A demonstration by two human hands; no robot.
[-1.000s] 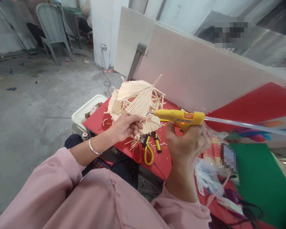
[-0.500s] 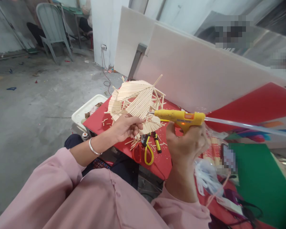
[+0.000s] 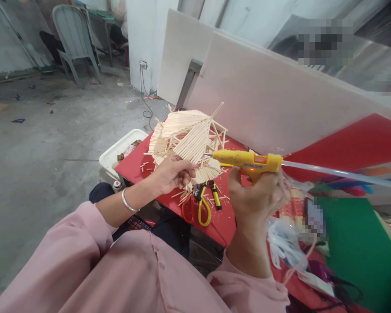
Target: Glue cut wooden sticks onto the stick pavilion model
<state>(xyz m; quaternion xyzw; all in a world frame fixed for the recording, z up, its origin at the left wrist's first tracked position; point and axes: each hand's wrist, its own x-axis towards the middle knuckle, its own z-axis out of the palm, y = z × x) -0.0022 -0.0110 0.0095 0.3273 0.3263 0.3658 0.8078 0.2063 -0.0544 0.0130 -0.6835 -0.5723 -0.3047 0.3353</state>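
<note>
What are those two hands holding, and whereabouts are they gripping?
The left hand grips the stick model at its lower edge; the right hand holds the yellow glue gun by its handle.

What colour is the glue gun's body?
Yellow, clear in the head view; the right hand grips the glue gun.

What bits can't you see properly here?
Head view:
- glue gun: handle hidden inside the right hand.
- glue stick: cut off by the right edge.
- scissors: blades behind the stick model in the left hand.
- pixelated patch: covers something beside the green sheet.
</note>
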